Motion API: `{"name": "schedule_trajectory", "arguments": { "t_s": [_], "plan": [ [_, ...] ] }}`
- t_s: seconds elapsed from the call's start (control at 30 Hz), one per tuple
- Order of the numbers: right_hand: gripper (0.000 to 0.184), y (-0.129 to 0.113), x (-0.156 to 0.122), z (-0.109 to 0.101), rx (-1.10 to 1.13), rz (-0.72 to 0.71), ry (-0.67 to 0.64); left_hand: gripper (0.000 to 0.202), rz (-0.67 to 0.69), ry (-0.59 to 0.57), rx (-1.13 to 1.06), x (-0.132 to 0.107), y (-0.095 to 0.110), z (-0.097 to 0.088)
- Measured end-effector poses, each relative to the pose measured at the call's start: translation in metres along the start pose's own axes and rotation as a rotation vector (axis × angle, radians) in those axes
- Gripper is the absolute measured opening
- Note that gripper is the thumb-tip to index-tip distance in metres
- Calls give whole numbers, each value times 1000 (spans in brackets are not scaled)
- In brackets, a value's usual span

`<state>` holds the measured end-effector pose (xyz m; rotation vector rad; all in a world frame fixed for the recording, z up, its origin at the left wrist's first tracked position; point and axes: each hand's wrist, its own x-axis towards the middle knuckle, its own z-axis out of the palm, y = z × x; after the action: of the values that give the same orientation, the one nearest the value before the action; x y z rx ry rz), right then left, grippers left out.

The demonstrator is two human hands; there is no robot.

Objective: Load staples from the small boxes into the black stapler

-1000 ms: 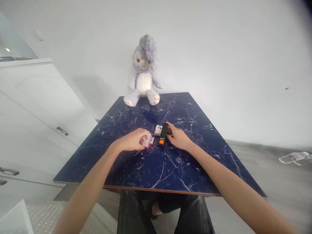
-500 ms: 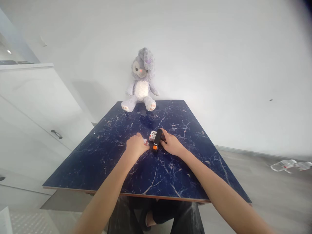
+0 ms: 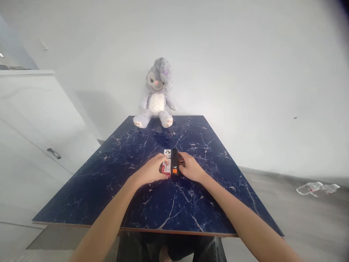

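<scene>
A small red-and-white box [image 3: 166,169] lies near the middle of the blue marbled table [image 3: 169,211]. My left hand [image 3: 151,169] is closed around its left side, thumb at the near end. Just beyond it is a second small white box [image 3: 167,152] with a dark picture on top. Alongside both boxes, on their right, rests a black stapler [image 3: 175,160] with an orange patch at its near end. The fingertips and thumb of my right hand [image 3: 190,167] grip the stapler's right side; what lies between those fingers looks dark and is partly hidden.
A grey-lilac plush toy [image 3: 157,100] sits at the table's far edge against the white wall [image 3: 245,72]. To the left stands a white cabinet [image 3: 29,127] with dark handles. Clear plastic items [image 3: 316,188] lie on the floor at right.
My left hand has set the red-and-white box against the stapler's left side, in front of the other box. The stapler now points straight away instead of slanting. The camera view has shifted slightly.
</scene>
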<state>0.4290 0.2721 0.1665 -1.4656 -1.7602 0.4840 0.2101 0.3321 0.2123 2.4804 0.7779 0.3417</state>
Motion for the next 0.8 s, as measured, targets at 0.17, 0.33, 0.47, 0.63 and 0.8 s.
{"name": "schedule_trajectory", "arguments": {
  "t_s": [0.17, 0.33, 0.47, 0.63, 0.8],
  "plan": [
    [61, 1, 1, -1, -36, -28, 15, 51, 96, 86, 64, -1, -8, -1],
    [59, 0, 1, -1, -49, -15, -1, 62, -42, 98, -22, 16, -25, 1],
    [58, -2, -1, -1, -59, -18, -4, 63, -60, -28, -46, 16, -29, 7],
    [55, -4, 0, -4, -115, 3, -3, 76, -73, -120, -208, 3, -20, -10],
    [46, -8, -1, -9, -163, 197, -35, 114, -151, -209, -294, -2, -3, -18]
  ]
}}
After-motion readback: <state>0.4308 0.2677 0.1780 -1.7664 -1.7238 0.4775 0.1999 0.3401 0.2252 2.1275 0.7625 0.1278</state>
